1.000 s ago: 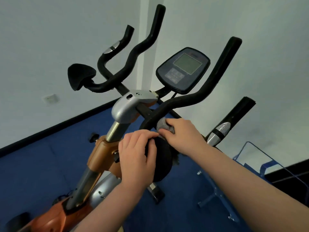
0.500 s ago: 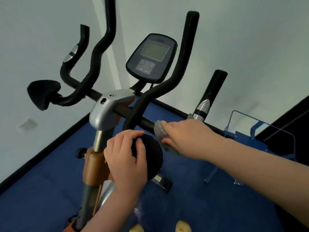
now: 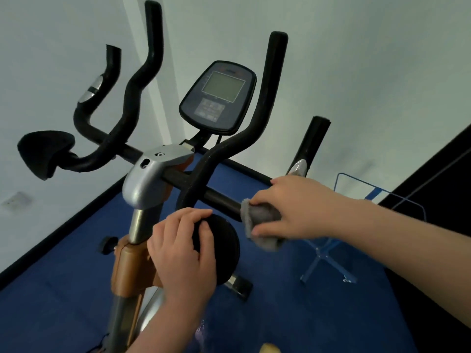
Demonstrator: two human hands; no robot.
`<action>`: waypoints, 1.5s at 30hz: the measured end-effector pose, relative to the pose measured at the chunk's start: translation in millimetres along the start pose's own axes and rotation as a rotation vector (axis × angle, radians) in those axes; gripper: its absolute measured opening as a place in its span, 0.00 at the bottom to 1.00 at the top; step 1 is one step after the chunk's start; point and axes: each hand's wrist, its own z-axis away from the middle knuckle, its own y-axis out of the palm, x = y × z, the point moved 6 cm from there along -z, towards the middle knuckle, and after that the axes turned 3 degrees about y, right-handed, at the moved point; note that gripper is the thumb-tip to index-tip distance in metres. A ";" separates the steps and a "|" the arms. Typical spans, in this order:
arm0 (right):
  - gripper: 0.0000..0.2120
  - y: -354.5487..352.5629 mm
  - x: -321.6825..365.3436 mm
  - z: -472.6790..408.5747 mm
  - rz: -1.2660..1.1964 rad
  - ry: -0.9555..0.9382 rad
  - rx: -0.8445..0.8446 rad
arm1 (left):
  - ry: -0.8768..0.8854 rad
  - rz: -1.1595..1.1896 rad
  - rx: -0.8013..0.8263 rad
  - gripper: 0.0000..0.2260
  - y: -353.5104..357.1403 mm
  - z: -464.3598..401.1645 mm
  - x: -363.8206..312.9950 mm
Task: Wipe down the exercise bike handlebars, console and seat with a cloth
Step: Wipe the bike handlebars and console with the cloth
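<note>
The exercise bike's black handlebars (image 3: 265,103) rise around a dark console (image 3: 219,98) with a grey screen. My right hand (image 3: 298,207) is closed on a grey cloth (image 3: 260,222), wrapped around the right side of the black crossbar (image 3: 221,200), just below the silver-banded right grip (image 3: 309,146). My left hand (image 3: 183,253) clasps the round black elbow pad (image 3: 226,245) near me. The other black pad (image 3: 43,151) sits at far left. The seat is out of view.
A silver clamp (image 3: 150,177) tops the bike's post above an orange housing (image 3: 132,268). A blue wire stand (image 3: 377,200) sits on the blue floor (image 3: 293,314) at right. White walls stand close behind the bike; a dark panel (image 3: 446,179) fills the right edge.
My right hand slid the cloth rightward along the crossbar, away from the centre bend toward the right grip. My left hand stayed on the near pad. The camera view shifted.
</note>
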 end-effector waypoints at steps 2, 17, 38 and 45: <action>0.25 8.5 7.9 2.3 0.145 -0.007 -0.090 | -0.007 -0.003 -0.006 0.08 -0.4 0.4 -1.1; 0.19 -35.7 -95.2 0.6 0.433 -0.372 -0.045 | -0.102 -0.092 0.059 0.07 -0.1 -5.6 -13.6; 0.16 -68.0 -111.5 -34.5 0.303 -0.487 -0.482 | -0.067 -0.099 0.018 0.06 2.1 -18.0 -31.3; 0.12 -26.5 -127.1 -10.8 -0.627 0.482 -1.034 | -0.065 -0.119 0.019 0.07 2.8 -19.5 -31.9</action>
